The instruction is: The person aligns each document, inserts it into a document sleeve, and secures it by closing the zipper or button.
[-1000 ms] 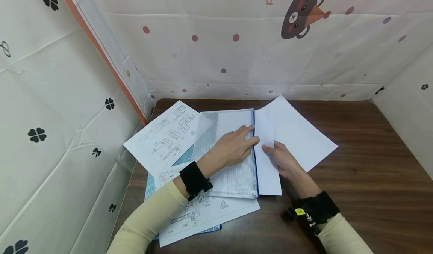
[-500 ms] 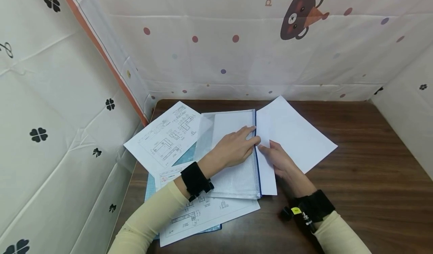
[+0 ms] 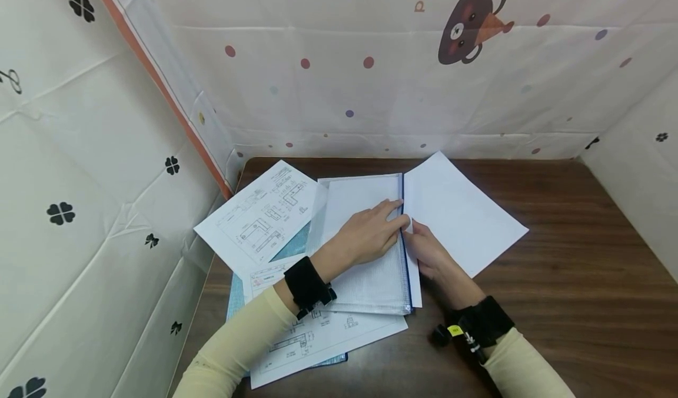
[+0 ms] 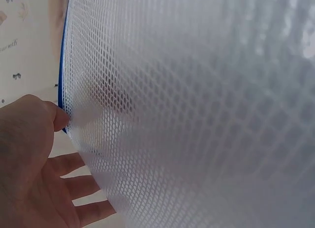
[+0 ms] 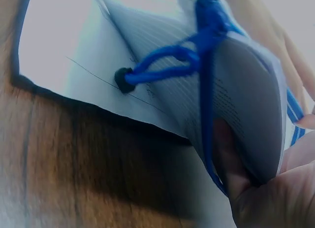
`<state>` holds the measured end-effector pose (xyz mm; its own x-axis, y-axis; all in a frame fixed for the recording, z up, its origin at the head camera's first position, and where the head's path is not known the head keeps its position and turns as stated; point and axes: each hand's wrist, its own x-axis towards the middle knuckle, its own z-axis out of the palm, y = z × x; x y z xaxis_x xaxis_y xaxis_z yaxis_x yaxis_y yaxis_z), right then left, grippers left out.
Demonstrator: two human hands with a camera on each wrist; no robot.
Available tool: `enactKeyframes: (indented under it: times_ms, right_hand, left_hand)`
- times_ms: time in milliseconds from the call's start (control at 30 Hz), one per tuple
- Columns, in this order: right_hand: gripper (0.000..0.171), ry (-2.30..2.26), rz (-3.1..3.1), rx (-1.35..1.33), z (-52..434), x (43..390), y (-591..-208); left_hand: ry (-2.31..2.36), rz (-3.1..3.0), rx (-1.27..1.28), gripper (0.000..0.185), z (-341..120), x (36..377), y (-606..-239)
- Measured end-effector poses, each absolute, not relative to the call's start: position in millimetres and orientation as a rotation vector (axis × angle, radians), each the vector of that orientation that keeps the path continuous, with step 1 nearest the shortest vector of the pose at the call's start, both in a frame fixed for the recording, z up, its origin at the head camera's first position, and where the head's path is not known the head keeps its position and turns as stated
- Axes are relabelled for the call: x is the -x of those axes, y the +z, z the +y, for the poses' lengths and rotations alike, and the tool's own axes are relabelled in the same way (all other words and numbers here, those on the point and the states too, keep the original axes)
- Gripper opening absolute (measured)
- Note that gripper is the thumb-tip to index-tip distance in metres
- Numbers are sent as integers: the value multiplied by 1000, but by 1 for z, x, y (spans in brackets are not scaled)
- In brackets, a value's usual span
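- The left hand (image 3: 371, 233) lies flat on the mesh pouch (image 3: 365, 256), fingers near straight, tips at the blue-edged mouth (image 3: 405, 251), with the thumb hooked at that edge (the left wrist view shows this).
- The right hand (image 3: 429, 254), just beside the left, has its fingertips tucked into the mouth, pressing a white sheet (image 3: 416, 280) inward; whether it pinches the sheet or only pushes it I cannot tell.
- Judging by how things lie, the sheet is nearly all inside: only a narrow strip shows beyond the mouth, under the right hand. Pushing that strip home and closing the pouch appear left to do.
- A second white sheet (image 3: 461, 215) lies just past the right hand on the tabletop (image 3: 556, 280), outside the pouch.
- Printed drawings (image 3: 259, 215) spread out beyond and below the left hand, partly under the pouch.
- The head view alone gives the layout. The right wrist view alone shows the blue pull cord (image 5: 167, 65) at the mouth and a stack of paper edges inside it. The left wrist view shows the mesh weave up close, with little else.
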<state>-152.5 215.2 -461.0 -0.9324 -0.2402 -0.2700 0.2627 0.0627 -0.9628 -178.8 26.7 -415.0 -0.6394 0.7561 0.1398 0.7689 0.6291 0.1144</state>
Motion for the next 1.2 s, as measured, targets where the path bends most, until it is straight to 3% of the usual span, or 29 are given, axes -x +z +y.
enactKeyframes:
  times_ms: [200, 533, 1033, 1200]
  right_hand:
    - [54, -2008, 1921, 18, 207, 153, -465]
    - [15, -2072, 1878, 56, 193, 155, -468]
    - [18, -2076, 1815, 73, 188, 157, -470]
    - [26, -2089, 1796, 52, 188, 157, -472]
  left_hand:
    - [-293, -2733, 1298, 31, 29, 178, -416]
    - [-307, -2688, 1300, 32, 28, 177, -419]
    - [-330, -2671, 1319, 31, 23, 179, -419]
    - [-343, -2667, 1357, 30, 21, 183, -411]
